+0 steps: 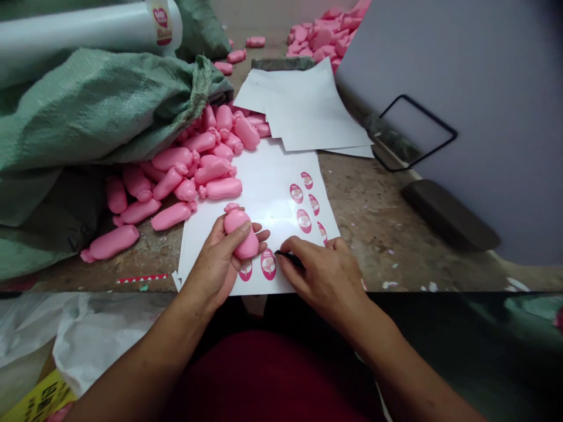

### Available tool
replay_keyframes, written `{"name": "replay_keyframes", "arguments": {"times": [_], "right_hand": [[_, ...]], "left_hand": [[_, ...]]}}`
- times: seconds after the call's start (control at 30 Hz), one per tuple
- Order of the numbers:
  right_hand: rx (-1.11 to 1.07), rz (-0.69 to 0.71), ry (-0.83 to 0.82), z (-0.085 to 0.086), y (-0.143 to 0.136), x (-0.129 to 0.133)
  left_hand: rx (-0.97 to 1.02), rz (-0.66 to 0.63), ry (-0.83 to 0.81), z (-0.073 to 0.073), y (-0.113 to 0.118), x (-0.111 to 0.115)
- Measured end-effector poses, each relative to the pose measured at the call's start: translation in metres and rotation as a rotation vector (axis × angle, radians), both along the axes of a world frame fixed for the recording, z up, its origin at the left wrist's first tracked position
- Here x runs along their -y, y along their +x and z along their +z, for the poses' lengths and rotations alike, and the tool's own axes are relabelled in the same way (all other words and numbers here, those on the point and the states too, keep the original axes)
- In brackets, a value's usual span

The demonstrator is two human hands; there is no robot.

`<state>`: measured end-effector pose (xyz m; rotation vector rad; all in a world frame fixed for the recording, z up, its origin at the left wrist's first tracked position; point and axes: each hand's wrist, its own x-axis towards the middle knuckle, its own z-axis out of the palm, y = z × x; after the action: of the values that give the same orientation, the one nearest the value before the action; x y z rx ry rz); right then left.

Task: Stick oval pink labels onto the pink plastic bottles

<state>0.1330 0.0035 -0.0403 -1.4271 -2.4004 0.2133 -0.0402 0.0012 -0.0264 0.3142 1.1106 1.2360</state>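
My left hand [220, 249] is closed around a pink plastic bottle [241, 234], thumb across its front and the narrow neck pointing away from me. Under both hands lies a white sticker sheet [259, 176] with several oval pink-and-white stickers [304, 221]. Between the thumb and fingers of my right hand [323, 266] is a thin black pointed tool [291, 258], mostly hidden by the grip. Its tip is beside an oval sticker [268, 265] near the sheet's front edge. Another sticker [245, 271] shows partly below the held bottle.
Many pink bottles [211, 170] spill from a green woven sack [109, 105] on the left. Loose white sheets [303, 111] lie behind the sticker sheet. More pink pieces [325, 35] are heaped at the back. A large grey panel [475, 117] with a black wire frame [428, 117] stands right.
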Motion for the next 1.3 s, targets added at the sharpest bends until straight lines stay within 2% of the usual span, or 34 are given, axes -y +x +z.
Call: {"name": "replay_keyframes", "arguments": {"times": [0.1,0.17,0.3,0.4,0.53,0.73,0.87,1.3], "right_hand": [[-0.036,-0.036,-0.027,-0.001,-0.004,-0.002],[-0.112,-0.085,-0.150,0.002,-0.003,-0.006],[-0.550,-0.137,-0.551,0.015,0.006,-0.012],[-0.810,-0.136,-0.676,0.028,0.010,-0.012],[-0.871,-0.122,-0.701,0.039,0.009,-0.005],[-0.936,-0.043,-0.779,0.037,0.004,0.003],[-0.951,-0.035,-0.818,0.035,0.004,0.004],[-0.934,-0.045,-0.779,0.031,0.003,0.001]], "left_hand": [[0.000,0.005,-0.002,0.002,0.001,0.000],[-0.007,0.012,0.008,0.002,0.002,-0.001],[-0.039,0.023,0.022,0.000,0.002,0.000],[-0.085,-0.012,0.065,0.001,0.003,0.003],[-0.066,-0.101,0.083,0.010,0.009,0.015],[0.095,-0.299,0.044,0.022,0.017,0.030],[0.089,-0.308,0.058,0.021,0.017,0.033],[-0.011,-0.305,0.051,0.026,0.018,0.032]]}}
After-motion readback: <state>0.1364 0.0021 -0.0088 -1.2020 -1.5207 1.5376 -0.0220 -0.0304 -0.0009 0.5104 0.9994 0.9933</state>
